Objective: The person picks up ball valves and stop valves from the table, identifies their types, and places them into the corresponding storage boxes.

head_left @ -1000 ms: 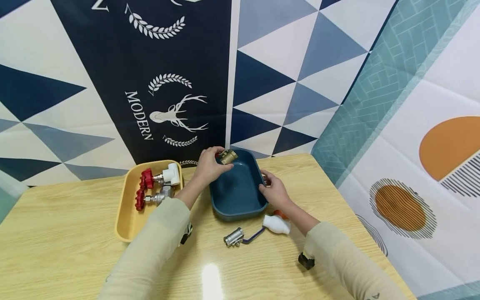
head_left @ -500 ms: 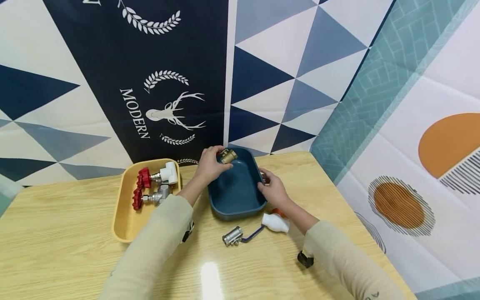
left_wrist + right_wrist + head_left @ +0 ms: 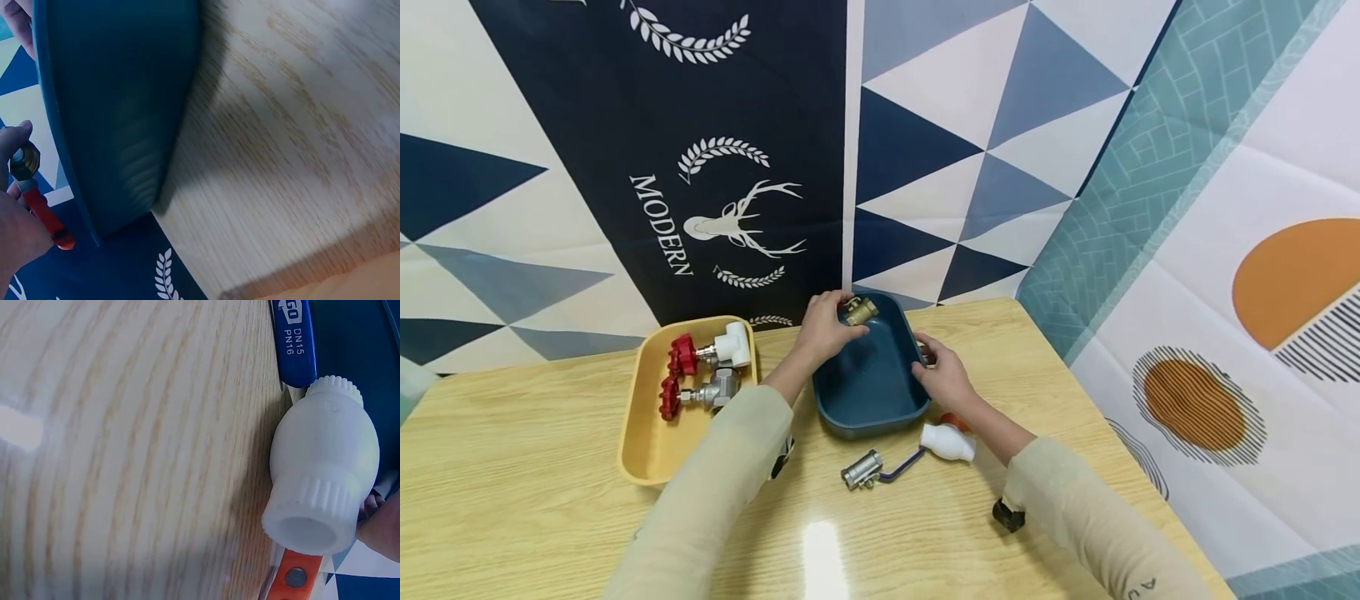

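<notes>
In the head view, my left hand (image 3: 826, 329) grips a brass ball valve (image 3: 861, 312) at the back left corner of a dark blue bin (image 3: 872, 423). The left wrist view shows the valve's red lever handle (image 3: 47, 219) pointing away from the thumb. My right hand (image 3: 946, 377) holds the bin's right rim, thumb at the edge; its fingers are partly hidden by the wall. In front of the bin lie a silver ball valve (image 3: 862, 470) with a blue lever (image 3: 295, 347) and a white plastic ball valve (image 3: 325, 456) with an orange handle (image 3: 294, 578).
To the left stands a yellow bin (image 3: 634, 417) with two red-wheeled valves: one with a white body (image 3: 732, 344), one with a metal body (image 3: 718, 388). A patterned backdrop (image 3: 737, 100) rises behind the wooden table (image 3: 512, 467). The table's right edge runs beside the right forearm.
The head view has shifted slightly. My left hand and the brass valve have edged a little to the right over the blue bin; the right hand stays at its rim.
</notes>
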Tool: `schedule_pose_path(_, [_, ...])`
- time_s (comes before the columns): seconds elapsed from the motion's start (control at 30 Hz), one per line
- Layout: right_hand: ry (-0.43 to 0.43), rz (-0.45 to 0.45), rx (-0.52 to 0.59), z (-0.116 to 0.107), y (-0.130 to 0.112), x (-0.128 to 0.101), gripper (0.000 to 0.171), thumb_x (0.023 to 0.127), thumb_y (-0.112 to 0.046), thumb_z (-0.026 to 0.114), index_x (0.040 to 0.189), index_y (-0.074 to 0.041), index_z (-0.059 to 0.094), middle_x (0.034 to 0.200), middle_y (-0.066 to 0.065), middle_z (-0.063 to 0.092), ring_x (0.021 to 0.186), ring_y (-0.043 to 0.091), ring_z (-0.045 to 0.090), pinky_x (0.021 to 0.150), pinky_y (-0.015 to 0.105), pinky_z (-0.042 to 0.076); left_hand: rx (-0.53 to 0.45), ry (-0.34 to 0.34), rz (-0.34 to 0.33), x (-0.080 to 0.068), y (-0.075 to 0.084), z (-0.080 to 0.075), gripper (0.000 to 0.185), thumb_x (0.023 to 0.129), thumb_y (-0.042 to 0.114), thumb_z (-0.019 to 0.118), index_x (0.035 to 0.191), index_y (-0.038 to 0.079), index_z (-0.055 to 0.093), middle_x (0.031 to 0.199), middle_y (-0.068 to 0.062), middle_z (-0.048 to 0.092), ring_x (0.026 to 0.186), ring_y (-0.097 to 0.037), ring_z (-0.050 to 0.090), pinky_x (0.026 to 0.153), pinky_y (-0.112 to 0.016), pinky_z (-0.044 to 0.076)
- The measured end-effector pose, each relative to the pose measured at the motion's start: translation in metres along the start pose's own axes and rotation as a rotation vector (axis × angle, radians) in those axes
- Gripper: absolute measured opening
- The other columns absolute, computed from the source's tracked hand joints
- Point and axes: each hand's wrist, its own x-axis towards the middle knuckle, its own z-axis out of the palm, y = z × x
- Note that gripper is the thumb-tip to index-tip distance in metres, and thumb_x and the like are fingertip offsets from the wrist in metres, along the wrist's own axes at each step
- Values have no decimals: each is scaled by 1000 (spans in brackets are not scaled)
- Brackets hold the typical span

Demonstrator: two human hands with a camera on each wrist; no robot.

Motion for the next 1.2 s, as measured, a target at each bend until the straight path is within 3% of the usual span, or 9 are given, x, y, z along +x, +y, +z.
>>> schedule_pose_path(0.43, [-8,-2,19,3,5,1,50,92,-7,52,141,-10,41,122,16,56,102,27,53,77,32,50,29,-25,3,2,-5,11,61,77,27,76,129,6,52,126,-12,55,122,-28,42,104,-39,37])
schedule_pose_path(1.2, [3,-10,18,2,1,1,49,92,-7,52,140,-11,43,121,16,57,101,27,54,77,33,52,34,-64,5,13,-8,20,61,78,23,75,131,6,50,129,-12,53,117,-28,44,101,-39,40])
